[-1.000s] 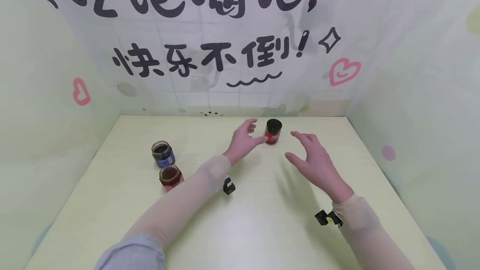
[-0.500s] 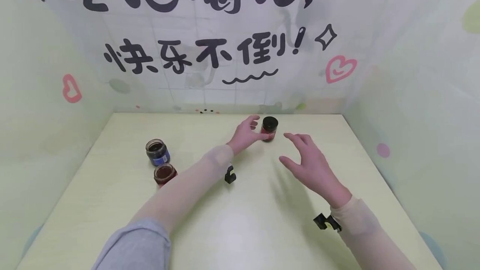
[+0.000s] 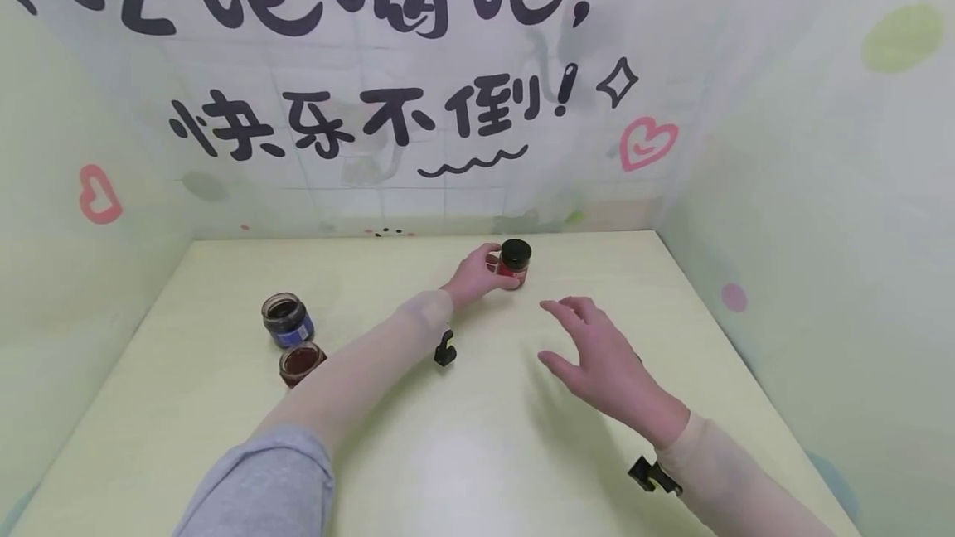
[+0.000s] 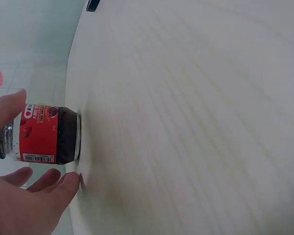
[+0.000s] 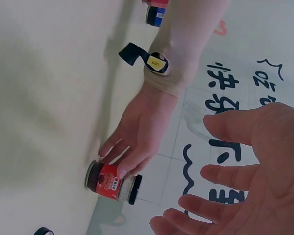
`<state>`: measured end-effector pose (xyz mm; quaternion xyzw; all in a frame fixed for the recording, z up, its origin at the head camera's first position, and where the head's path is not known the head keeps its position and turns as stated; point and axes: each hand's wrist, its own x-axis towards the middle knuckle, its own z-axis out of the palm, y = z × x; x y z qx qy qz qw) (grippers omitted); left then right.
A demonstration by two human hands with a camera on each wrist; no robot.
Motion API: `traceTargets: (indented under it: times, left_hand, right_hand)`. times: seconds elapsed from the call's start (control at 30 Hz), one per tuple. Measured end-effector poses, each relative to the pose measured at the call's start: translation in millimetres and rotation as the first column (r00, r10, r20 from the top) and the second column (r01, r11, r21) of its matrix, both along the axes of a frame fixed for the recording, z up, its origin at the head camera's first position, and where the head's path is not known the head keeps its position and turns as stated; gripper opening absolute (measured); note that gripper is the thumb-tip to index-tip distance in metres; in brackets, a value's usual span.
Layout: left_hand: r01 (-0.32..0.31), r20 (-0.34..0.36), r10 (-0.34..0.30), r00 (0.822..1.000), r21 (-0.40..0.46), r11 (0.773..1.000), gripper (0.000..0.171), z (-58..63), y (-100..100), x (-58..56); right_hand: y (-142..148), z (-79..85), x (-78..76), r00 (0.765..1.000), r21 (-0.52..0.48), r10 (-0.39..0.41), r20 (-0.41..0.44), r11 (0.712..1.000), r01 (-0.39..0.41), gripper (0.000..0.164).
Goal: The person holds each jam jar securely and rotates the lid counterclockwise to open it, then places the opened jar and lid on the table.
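Note:
A red-labelled glass jar with a black lid stands upright near the back of the table. My left hand reaches round it, thumb in front and fingers on its left side. In the left wrist view the thumb overlaps the jar, while a narrow gap shows between the jar and the other fingers. My right hand hovers over the table to the right, fingers spread and holding nothing. Two lidless jars stand at the left: one with a blue label and a reddish-brown one, partly hidden by my left arm.
The pale table is bounded by a printed back wall and side walls. A small dark round thing lies at the bottom edge of the right wrist view, mostly cut off.
My left hand has come closer round the closed jar. My right hand has drawn back from it towards me. The head view has shifted, so the scene sits further left.

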<state>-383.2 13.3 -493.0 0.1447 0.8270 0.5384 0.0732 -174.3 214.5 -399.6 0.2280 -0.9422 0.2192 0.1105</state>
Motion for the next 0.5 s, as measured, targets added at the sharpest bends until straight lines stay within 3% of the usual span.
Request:
traceTargets:
  times: [0.5]
  left_hand:
    - [0.024, 0.035, -0.027, 0.999, 0.084, 0.996, 0.076, -5.7, 11, -14.8]
  right_hand:
    - [-1, -23.3, 15.2, 0.999, 0.075, 0.035, -0.04, 0.997, -0.032, 0.063]
